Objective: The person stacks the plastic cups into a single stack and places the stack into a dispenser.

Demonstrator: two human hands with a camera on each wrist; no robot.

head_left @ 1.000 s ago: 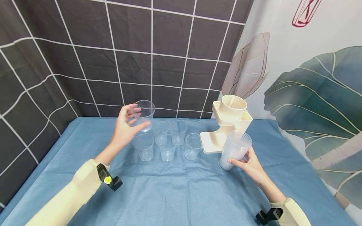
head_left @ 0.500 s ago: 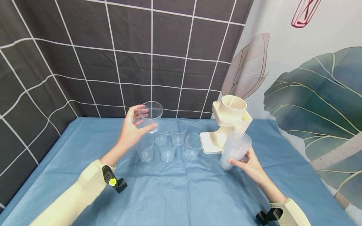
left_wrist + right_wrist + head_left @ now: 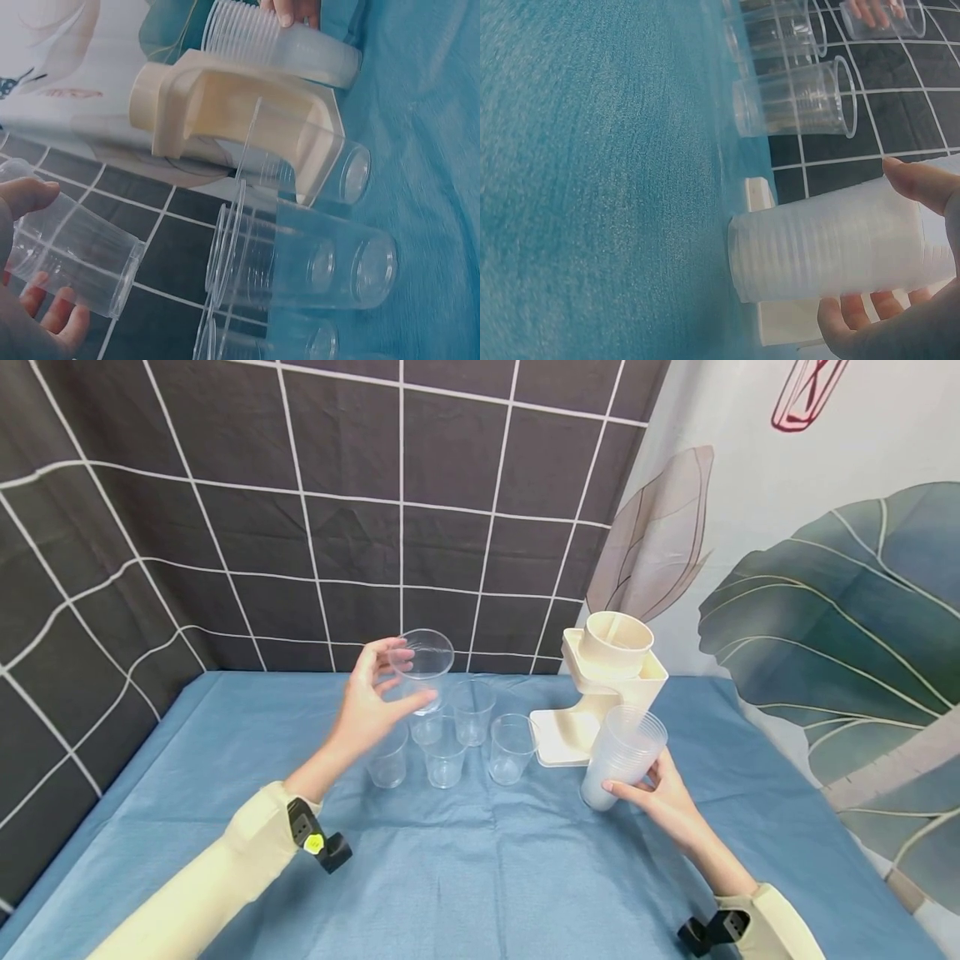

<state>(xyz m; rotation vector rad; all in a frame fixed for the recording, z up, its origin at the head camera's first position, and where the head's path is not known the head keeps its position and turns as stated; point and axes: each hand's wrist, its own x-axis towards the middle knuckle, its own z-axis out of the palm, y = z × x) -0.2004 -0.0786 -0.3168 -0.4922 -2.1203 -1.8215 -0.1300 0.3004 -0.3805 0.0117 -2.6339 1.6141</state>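
Observation:
My left hand [image 3: 367, 710] holds a clear plastic cup [image 3: 423, 662] in the air, thumb on the near side and fingers behind. In the left wrist view this cup [image 3: 82, 251] is raised off the table, its base towards the cloth. Below and to its right several like cups [image 3: 445, 758] stand upright in two loose rows. Over at the right, my right hand [image 3: 663, 797] grips a tall stack of nested plastic cups [image 3: 624, 756], tilted slightly. The right wrist view has the thumb and fingers [image 3: 855, 309] on opposite sides of the stack [image 3: 825, 244].
A cream plastic stand [image 3: 573, 735] with a round tube [image 3: 618, 643] on top is just behind the cup stack. Blue cloth [image 3: 450, 877] covers the table. Behind it hangs a dark gridded curtain [image 3: 337, 552], with a leaf-patterned one [image 3: 825, 610] at the right.
My left hand has carried its cup to the right, from above the leftmost cups to over the back row. The right hand and its stack have stayed put.

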